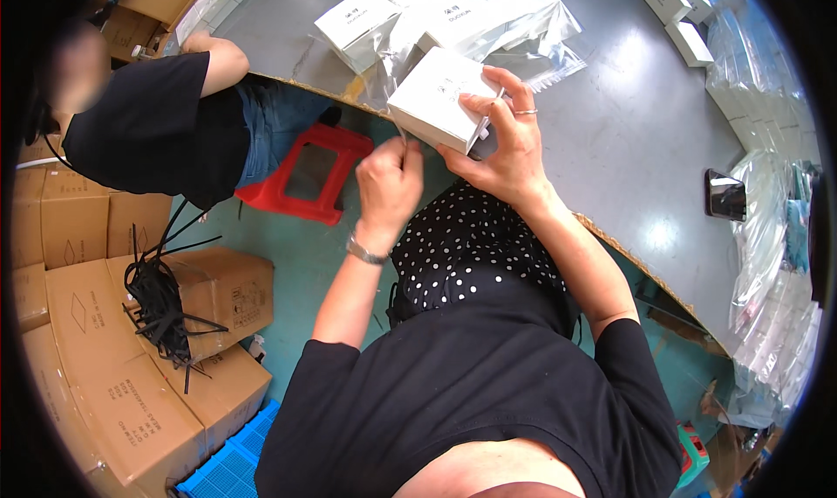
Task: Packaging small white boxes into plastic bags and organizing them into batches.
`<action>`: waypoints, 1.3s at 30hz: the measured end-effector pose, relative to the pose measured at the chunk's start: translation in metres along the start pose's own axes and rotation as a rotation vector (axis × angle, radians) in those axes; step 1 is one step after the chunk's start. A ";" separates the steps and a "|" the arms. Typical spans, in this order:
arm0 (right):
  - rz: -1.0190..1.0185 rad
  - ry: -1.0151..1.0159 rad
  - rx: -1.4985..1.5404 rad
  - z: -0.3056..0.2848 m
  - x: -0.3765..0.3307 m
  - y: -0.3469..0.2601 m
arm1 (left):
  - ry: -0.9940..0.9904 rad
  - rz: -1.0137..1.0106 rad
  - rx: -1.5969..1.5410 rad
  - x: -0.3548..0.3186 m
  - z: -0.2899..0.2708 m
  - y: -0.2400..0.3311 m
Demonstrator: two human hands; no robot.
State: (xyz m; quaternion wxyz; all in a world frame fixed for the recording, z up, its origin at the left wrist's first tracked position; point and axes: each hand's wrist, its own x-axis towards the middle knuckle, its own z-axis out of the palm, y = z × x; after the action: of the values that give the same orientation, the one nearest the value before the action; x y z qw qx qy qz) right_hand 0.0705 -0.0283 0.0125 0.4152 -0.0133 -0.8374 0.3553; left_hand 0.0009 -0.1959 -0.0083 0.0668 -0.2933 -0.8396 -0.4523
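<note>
A small white carton (443, 97) is tilted over the table's near edge, gripped by my right hand (506, 145). The thumb lies under its near side and the fingers bend over its right end, where a flap or edge stands out a little. My left hand (390, 184) is closed in a fist just off the box's lower left corner. A thin pale strip seems to run up from its fingertips; what they pinch is too small to name. Behind the box, clear plastic film (397, 57) lies crumpled against a group of white boxes (357, 18).
The grey table (628, 114) curves around me. Clear plastic packs (758, 254), a dark glossy object (725, 194) and more white boxes (689, 43) lie to the right. At left are a seated co-worker (166, 132), a red stool (327, 140), brown cartons (87, 324) and black straps (161, 297).
</note>
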 end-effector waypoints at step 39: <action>-0.061 -0.581 0.008 0.057 0.043 -0.016 | 0.101 0.143 -0.035 0.025 -0.035 -0.014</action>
State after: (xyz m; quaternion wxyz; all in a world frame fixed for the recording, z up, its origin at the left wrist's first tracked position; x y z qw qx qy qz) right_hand 0.0067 -0.0601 0.0283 0.1688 0.1159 -0.9198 0.3347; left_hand -0.0326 -0.2188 0.0109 0.1362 -0.3305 -0.8039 -0.4754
